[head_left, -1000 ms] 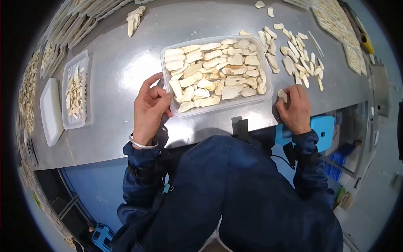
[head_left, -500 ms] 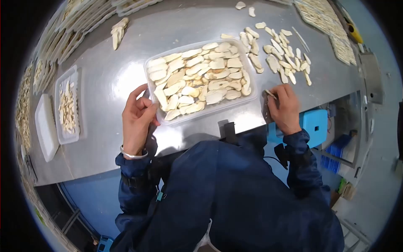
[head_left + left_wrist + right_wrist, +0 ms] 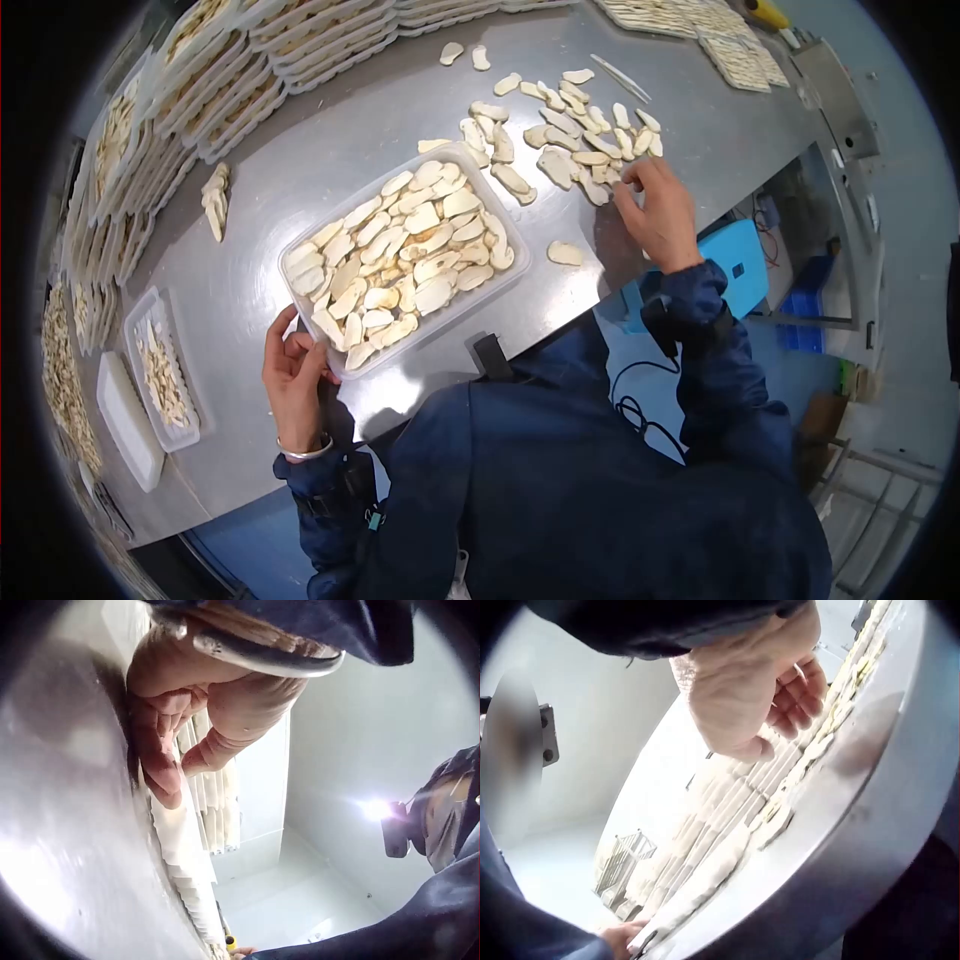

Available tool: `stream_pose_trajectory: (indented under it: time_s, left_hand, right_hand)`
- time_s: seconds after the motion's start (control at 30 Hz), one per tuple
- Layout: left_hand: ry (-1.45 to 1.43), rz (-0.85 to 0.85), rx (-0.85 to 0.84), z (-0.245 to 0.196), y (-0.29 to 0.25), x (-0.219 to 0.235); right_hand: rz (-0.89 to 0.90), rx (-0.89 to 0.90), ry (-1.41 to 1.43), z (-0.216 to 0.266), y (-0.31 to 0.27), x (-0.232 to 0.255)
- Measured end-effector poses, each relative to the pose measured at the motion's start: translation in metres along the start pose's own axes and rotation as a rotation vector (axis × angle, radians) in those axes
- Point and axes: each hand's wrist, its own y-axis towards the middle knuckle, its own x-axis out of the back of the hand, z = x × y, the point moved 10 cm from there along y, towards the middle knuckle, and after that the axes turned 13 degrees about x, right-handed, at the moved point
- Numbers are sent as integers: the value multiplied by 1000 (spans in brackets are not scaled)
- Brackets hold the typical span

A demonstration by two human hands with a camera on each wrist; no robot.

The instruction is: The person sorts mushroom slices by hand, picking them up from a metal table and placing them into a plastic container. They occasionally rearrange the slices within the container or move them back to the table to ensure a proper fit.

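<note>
Our left hand (image 3: 293, 377) curls its grip on the seven o'clock corner of the clear tub (image 3: 300, 252) of pale slices, which sits mid-tabletop (image 3: 300, 150). Our right hand (image 3: 655, 210), at three o'clock of the tub, reaches with bent fingers into the loose slices (image 3: 560, 130); we cannot tell whether it holds one.

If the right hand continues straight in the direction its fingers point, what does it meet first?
Probably the loose slices on the metal table, just beyond the right hand; its fingertips look already at their edge.
</note>
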Motion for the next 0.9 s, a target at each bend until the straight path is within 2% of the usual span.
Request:
stream_pose_trajectory:
  time_s: [0.13, 0.33, 0.43, 0.53, 0.63, 0.73, 0.83, 0.9]
  left_hand:
    - [13, -6, 9, 1, 0, 0]
    - [-4, 4, 7, -1, 0, -1]
    - [-1, 13, -1, 2, 2, 1]
    - [-23, 20, -11, 2, 2, 1]
    - [-32, 10, -12, 2, 1, 1]
    - [-40, 4, -2, 1, 1, 0]
    - [-21, 10, 1, 1, 1, 1]
    - [-8, 5, 9, -1, 1, 1]
  right_hand:
    - [207, -51, -186, 4, 22, -18]
    - [147, 47, -260, -2, 23, -30]
    - [137, 15, -244, -4, 21, -22]
    - [58, 28, -170, -18, 15, -15]
    - [71, -97, 48, -44, 4, -15]
    - [125, -313, 344, -61, -14, -20]
    - [111, -257, 279, -54, -19, -10]
    - [42, -173, 178, -43, -13, 1]
